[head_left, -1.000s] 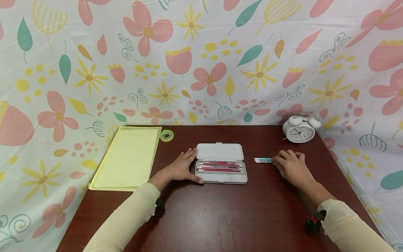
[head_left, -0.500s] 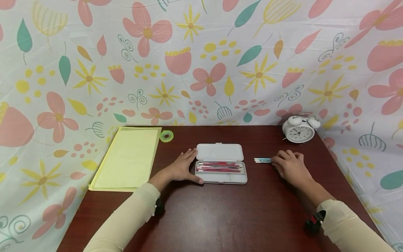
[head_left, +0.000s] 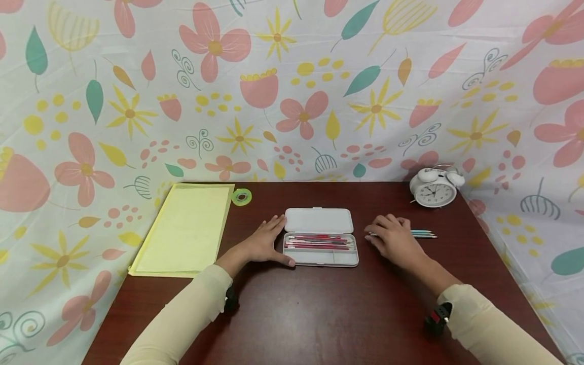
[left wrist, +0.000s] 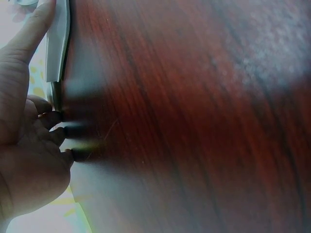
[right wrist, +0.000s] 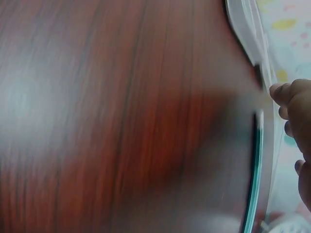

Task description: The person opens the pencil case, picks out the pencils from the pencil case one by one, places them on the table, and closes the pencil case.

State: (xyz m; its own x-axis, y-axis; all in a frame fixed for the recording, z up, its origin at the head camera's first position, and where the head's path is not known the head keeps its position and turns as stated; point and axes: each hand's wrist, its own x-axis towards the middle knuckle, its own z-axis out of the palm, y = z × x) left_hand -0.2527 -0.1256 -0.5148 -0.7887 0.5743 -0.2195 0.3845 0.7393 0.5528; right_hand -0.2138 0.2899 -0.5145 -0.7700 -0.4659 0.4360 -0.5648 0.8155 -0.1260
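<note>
My left hand (head_left: pixel 262 243) lies with fingers and thumb spread at the left side of an open white pencil case (head_left: pixel 306 256). Its thumb rests at the case's front left corner. Red and grey pencils (head_left: pixel 319 243) lie in the case's long compartment. Right of the case, my right hand (head_left: pixel 392 239) is bent over several blue pencils (head_left: pixel 422 234) on the table, hiding their middle. Their sharpened points stick out on its right. In the right wrist view, the fingertips (right wrist: pixel 279 92) are right at the pencils' near end; I cannot tell whether they pinch it.
A yellow zip folder (head_left: pixel 187 228) lies on the left of the dark wooden table (head_left: pixel 315 314). A green tape roll (head_left: pixel 241 196) is beside it. A white alarm clock (head_left: pixel 435 187) stands at the back right. Floral cloth (head_left: pixel 292 91) hangs behind the table.
My right hand has moved left along the blue pencils, from their pointed part to their white ends, so the points now show. My left hand and the case have not moved.
</note>
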